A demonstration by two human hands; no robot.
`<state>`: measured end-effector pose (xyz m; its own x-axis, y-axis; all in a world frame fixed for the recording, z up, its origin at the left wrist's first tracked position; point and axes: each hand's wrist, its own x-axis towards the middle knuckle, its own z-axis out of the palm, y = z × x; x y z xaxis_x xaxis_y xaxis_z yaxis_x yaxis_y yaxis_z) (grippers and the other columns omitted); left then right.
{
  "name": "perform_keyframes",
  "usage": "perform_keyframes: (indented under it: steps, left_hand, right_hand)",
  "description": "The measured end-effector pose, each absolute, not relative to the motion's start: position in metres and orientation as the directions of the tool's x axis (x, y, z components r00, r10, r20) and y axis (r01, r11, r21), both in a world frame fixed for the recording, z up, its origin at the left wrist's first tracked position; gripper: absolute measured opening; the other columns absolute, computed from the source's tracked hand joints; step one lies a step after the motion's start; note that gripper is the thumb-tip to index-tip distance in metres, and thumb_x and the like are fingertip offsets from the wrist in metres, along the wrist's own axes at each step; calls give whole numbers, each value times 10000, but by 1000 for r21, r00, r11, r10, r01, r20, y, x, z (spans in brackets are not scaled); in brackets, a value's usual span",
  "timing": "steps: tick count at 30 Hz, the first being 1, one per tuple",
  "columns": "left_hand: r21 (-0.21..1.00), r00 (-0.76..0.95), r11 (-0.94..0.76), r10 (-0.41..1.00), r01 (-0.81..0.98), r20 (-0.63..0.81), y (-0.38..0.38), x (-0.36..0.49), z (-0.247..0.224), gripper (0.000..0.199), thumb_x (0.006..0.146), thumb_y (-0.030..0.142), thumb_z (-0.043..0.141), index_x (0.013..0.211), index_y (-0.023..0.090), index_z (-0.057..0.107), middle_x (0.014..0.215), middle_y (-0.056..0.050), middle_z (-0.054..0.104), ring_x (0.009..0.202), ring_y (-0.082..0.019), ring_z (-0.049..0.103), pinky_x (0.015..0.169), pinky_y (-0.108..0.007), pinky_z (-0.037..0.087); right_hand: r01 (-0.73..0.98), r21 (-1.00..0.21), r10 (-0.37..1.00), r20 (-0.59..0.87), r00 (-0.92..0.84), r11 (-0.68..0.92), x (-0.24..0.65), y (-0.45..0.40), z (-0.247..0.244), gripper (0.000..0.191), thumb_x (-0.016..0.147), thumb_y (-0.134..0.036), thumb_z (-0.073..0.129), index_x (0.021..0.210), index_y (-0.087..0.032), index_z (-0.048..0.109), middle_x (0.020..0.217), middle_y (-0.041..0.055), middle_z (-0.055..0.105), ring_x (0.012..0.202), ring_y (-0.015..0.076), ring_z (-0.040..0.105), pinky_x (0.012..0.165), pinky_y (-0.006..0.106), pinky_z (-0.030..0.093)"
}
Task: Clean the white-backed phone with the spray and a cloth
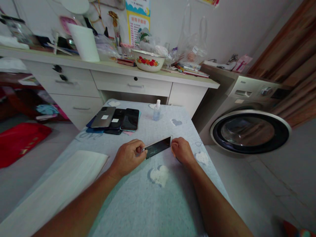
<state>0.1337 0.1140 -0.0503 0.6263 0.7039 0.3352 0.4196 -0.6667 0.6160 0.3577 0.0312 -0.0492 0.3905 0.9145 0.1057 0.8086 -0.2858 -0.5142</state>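
Observation:
A phone with a dark screen and a pale frame [158, 147] is held tilted above the cloth-covered table [158, 204]. My left hand [129, 156] pinches its left end between thumb and fingers. At its right end is my right hand [182, 150], with fingers curled against the phone's edge; part of those fingers is hidden. Beyond the phone stands a small clear spray bottle [156, 112] with a white cap. Several phones lie in overlapping stacks at the table's back left, among them a grey one [103, 117] and a black one [130, 119].
A pale board or sheet [61, 184] lies along the table's left side. Behind the table, a counter [113, 67] bears a flowered bowl [149, 61], a white roll [85, 42] and bags. A washing machine [247, 128] stands on the right, a red bag [22, 140] on the left floor.

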Motion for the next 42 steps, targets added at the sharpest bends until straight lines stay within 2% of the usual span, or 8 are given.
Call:
perform_keyframes:
  steps: [6,11,14,19,25,31,37,42]
  left_hand:
    - [618,631,-668,700,414,334,114,134,-51,66,745,203,559,683,180,564,630,41,505,584,-103,503,573,-227,357]
    - [620,637,-668,697,411,329,113,133,-49,73,743,206,560,676,180,565,622,40,503,580,-105,498,569,-229,354]
    - [624,637,-668,696,405,332,113,133,-48,73,742,204,562,674,179,564,620,40,501,583,-105,498,571,-229,355]
    - [627,640,-669,693,400,332,113,134,-49,67,738,199,566,674,178,567,620,40,502,580,-103,499,568,-229,355]
    - [612,642,-684,683,396,349,114,133,-51,63,759,207,569,702,181,569,638,39,508,590,-105,498,574,-230,367]
    - [614,624,-695,678,374,388,116,133,-53,48,796,195,558,790,188,605,724,18,565,672,-120,553,629,-235,416]
    - [534,608,-724,675,436,419,120,134,-58,101,830,218,560,872,204,651,804,-10,608,805,-170,565,726,-292,439]
    - [467,566,-736,676,490,472,121,135,-60,107,803,201,601,877,213,676,840,-21,585,850,-188,533,757,-320,441]
  right_hand:
    - [643,-719,864,121,490,-264,366,33,-58,259,739,-199,482,847,-169,716,805,48,707,779,186,633,709,258,452]
    - [528,-835,824,183,536,-157,369,34,-66,294,743,-280,524,952,-167,697,897,60,714,830,203,646,764,301,495]
    - [561,-805,838,165,521,-190,369,33,-64,292,753,-263,511,954,-167,700,896,61,713,852,202,647,781,299,490]
    - [706,-667,901,119,417,-239,368,32,-58,275,751,-196,471,851,-181,727,832,43,710,835,193,643,775,276,459]
    - [620,-759,887,131,443,-198,372,32,-61,274,734,-200,480,879,-179,712,832,41,703,803,189,637,746,281,475]
    - [583,-811,819,308,483,-39,375,31,-58,215,752,-260,541,894,-179,682,880,47,662,821,190,617,769,304,482]
    - [653,-748,751,498,433,120,362,26,-39,134,819,-245,544,866,-198,660,869,32,614,859,175,590,809,303,456]
    - [692,-700,715,574,398,177,346,19,-26,104,839,-202,544,876,-210,641,874,27,587,871,172,579,809,308,459]
